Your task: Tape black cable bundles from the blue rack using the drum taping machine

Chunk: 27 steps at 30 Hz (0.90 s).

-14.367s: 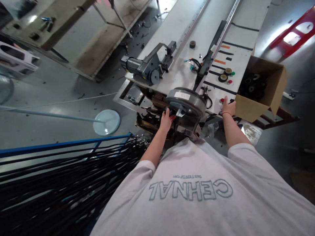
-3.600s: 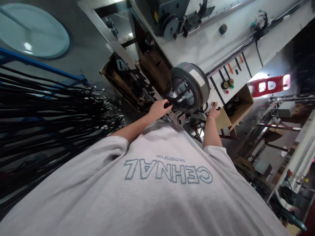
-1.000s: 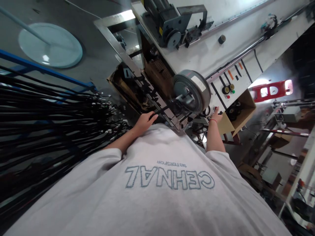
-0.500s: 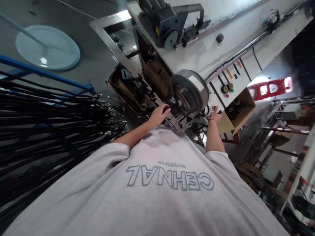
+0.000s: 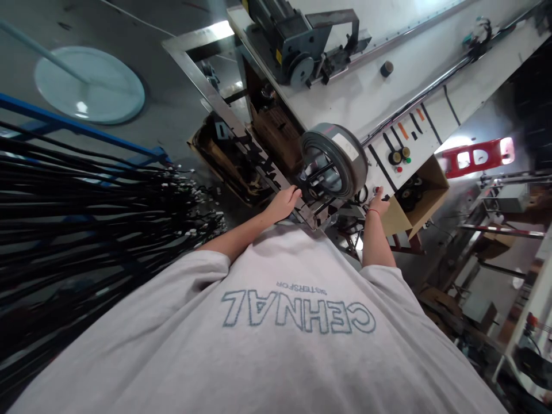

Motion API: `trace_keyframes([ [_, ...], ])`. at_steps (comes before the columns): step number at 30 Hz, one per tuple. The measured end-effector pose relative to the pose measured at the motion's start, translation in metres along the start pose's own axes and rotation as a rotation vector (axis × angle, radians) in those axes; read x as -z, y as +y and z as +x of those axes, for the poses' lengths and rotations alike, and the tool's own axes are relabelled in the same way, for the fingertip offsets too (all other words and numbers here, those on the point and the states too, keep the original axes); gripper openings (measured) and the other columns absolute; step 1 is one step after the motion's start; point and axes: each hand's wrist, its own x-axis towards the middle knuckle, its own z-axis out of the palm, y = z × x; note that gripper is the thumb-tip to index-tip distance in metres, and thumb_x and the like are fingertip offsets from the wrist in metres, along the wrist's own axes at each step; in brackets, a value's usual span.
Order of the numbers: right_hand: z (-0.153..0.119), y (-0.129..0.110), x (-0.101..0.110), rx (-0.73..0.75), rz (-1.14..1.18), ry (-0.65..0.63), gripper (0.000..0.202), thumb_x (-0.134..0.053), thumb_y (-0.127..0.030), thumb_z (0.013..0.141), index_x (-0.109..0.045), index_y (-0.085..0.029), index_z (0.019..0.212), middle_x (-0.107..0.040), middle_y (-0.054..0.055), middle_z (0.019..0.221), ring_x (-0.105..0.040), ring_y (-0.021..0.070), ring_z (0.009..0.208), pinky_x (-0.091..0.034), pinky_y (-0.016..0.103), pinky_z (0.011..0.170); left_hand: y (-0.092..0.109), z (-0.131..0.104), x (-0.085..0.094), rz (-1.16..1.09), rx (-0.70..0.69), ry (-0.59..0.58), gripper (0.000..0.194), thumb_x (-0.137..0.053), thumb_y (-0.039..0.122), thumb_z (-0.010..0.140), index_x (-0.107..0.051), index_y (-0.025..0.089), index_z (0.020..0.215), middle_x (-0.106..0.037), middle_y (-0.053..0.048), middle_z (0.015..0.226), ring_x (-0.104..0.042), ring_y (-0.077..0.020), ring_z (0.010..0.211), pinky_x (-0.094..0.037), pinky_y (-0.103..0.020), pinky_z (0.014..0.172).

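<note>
My left hand (image 5: 284,202) is closed at the metal frame (image 5: 233,119), beside the lower left of a grey ring-shaped machine part (image 5: 340,158); what its fingers hold is too small to tell. At the right of the ring, my right hand (image 5: 378,204) reaches the edge of the white machine table (image 5: 349,100). One finger rests at a red button (image 5: 376,190), and the other fingers are partly curled. Inside the ring, spokes and an opening show.
A cardboard box (image 5: 425,198) with black coils stands right of my right hand. Black cables (image 5: 107,201) hang on a blue rack (image 5: 81,129) at the left. A motor unit (image 5: 291,43) sits at the top, and an open box (image 5: 224,158) lies beyond the frame.
The ring's inside was blurred and now shows distinct spokes. My left fingers have closed up, and the dark thing beside them is less visible. My right hand has stayed at the button.
</note>
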Motion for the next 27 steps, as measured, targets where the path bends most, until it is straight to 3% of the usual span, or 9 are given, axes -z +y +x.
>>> trace_keyframes([
  [3, -0.001, 0.0, 0.001, -0.004, 0.008, -0.001, 0.072, -0.049, -0.075, 0.088, -0.058, -0.011, 0.121, -0.061, 0.025, 0.134, -0.056, 0.0323, 0.133, -0.044, 0.043, 0.112, 0.0, 0.001, 0.001, 0.008, -0.009, 0.01, 0.035, -0.032, 0.039, 0.101, -0.059, 0.019, 0.091, -0.062, -0.004, 0.073, -0.062, -0.0201, 0.073, -0.046, -0.031, 0.075],
  [7, -0.002, -0.001, 0.002, -0.023, 0.033, -0.001, 0.076, -0.029, -0.076, 0.094, -0.059, -0.011, 0.119, -0.062, 0.025, 0.134, -0.058, 0.0326, 0.131, -0.043, 0.045, 0.113, 0.001, 0.002, 0.0, 0.01, -0.013, -0.011, 0.036, -0.033, 0.042, 0.1, -0.058, 0.019, 0.091, -0.063, -0.005, 0.073, -0.061, -0.0202, 0.073, -0.047, -0.031, 0.074],
  [9, -0.002, -0.001, 0.002, -0.015, 0.029, 0.003, 0.073, -0.035, -0.075, 0.093, -0.059, -0.011, 0.119, -0.062, 0.024, 0.133, -0.058, 0.0325, 0.13, -0.045, 0.046, 0.111, -0.004, 0.002, 0.002, -0.01, 0.008, -0.032, 0.037, -0.035, 0.047, 0.098, -0.058, 0.018, 0.093, -0.065, -0.005, 0.075, -0.062, -0.0202, 0.074, -0.047, -0.031, 0.073],
  [12, -0.001, 0.0, 0.0, 0.005, 0.022, 0.002, 0.067, -0.051, -0.071, 0.089, -0.057, -0.012, 0.119, -0.063, 0.024, 0.132, -0.058, 0.0316, 0.131, -0.046, 0.044, 0.11, -0.023, -0.005, 0.008, -0.028, 0.033, -0.195, 0.041, -0.045, 0.057, 0.09, -0.059, 0.019, 0.09, -0.067, -0.004, 0.075, -0.062, -0.02, 0.074, -0.048, -0.029, 0.071],
  [15, 0.001, 0.001, -0.002, 0.01, 0.023, 0.003, 0.062, -0.052, -0.069, 0.09, -0.058, -0.013, 0.116, -0.063, 0.023, 0.131, -0.059, 0.0305, 0.13, -0.047, 0.043, 0.109, -0.047, -0.023, 0.018, 0.044, 0.068, -0.349, 0.047, -0.053, 0.066, 0.08, -0.059, 0.02, 0.079, -0.067, -0.005, 0.076, -0.062, -0.0218, 0.073, -0.048, -0.03, 0.069],
  [19, 0.002, 0.002, -0.002, 0.01, 0.014, 0.003, 0.063, -0.052, -0.069, 0.09, -0.058, -0.012, 0.115, -0.063, 0.024, 0.131, -0.059, 0.0312, 0.129, -0.048, 0.043, 0.109, -0.058, -0.045, 0.03, 0.09, 0.103, -0.213, 0.048, -0.044, 0.064, 0.086, -0.06, 0.02, 0.079, -0.066, -0.006, 0.076, -0.061, -0.0221, 0.072, -0.045, -0.032, 0.068],
  [22, 0.001, 0.001, -0.001, 0.006, 0.02, -0.007, 0.066, -0.051, -0.069, 0.091, -0.056, -0.01, 0.119, -0.061, 0.026, 0.134, -0.057, 0.0316, 0.132, -0.045, 0.042, 0.112, -0.044, -0.047, 0.033, 0.067, 0.098, -0.127, 0.045, -0.04, 0.058, 0.091, -0.058, 0.019, 0.078, -0.062, -0.003, 0.07, -0.057, -0.0185, 0.067, -0.043, -0.029, 0.065],
  [27, 0.001, 0.0, 0.0, 0.015, 0.014, -0.016, 0.064, -0.05, -0.069, 0.092, -0.056, -0.011, 0.119, -0.061, 0.025, 0.135, -0.057, 0.0312, 0.132, -0.045, 0.042, 0.112, -0.018, -0.033, 0.025, 0.014, 0.059, -0.079, 0.04, -0.042, 0.052, 0.094, -0.058, 0.018, 0.078, -0.063, -0.002, 0.071, -0.057, -0.0169, 0.068, -0.043, -0.028, 0.066],
])
